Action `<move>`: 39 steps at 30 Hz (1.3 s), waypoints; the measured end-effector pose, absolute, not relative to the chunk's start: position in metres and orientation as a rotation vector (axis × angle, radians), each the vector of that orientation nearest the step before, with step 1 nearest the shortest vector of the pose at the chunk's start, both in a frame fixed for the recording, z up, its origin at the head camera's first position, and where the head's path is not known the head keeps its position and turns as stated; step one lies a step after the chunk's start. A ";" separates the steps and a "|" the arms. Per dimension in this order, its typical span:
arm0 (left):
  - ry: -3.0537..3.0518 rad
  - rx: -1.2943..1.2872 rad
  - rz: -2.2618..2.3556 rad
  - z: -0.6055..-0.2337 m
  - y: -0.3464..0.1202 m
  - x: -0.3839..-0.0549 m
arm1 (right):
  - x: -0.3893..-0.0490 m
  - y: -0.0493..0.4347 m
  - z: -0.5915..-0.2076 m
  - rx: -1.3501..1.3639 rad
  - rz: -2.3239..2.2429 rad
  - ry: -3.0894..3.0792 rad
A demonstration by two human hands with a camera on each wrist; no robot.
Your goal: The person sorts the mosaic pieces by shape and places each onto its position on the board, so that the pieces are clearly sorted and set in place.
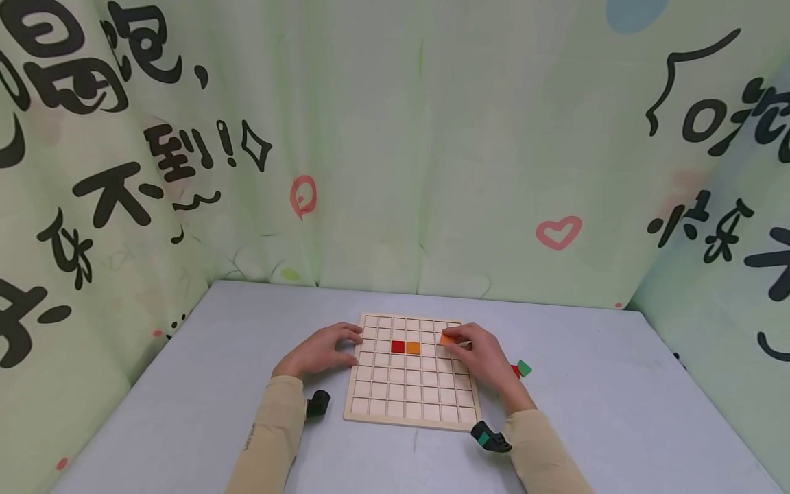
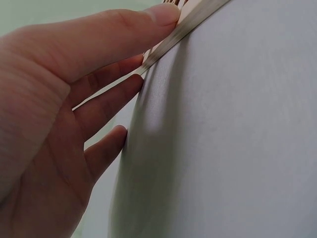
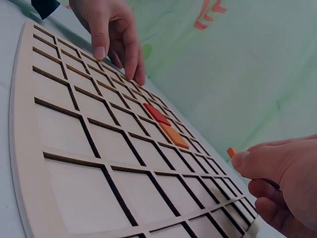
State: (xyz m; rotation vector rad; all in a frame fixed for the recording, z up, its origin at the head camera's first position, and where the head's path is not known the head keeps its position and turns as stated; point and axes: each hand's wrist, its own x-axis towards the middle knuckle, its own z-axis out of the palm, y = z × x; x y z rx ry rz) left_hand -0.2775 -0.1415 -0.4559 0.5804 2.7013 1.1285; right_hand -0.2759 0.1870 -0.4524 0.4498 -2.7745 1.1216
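Note:
A wooden grid board (image 1: 407, 420) lies on the table. Side by side in its upper part are a red square tile (image 1: 398, 347) and an orange square tile (image 1: 413, 348). At the board's left edge rests my left hand (image 1: 321, 348), thumb and fingertips touching the frame, fingers fairly straight. My right hand (image 1: 484, 357) pinches another orange tile (image 3: 231, 152) between thumb and fingers, above the board's upper right part. Only a small end of that tile shows in the right wrist view.
Beside my right wrist, a green piece (image 1: 524, 369) and a partly hidden red piece (image 1: 515, 371) lie on the white table (image 1: 185, 412). Black devices (image 1: 491, 438) are worn at both wrists. A printed curtain (image 1: 481, 171) hangs behind and at both sides.

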 end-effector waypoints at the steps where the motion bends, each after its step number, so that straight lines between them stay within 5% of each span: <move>1: 2.700 0.578 1.128 -0.456 -0.141 -0.277 | -0.276 0.184 -0.453 0.447 1.127 -2.777; 39: 2.705 0.546 1.134 -0.458 -0.141 -0.279 | -0.284 0.159 -0.461 0.588 1.071 -2.841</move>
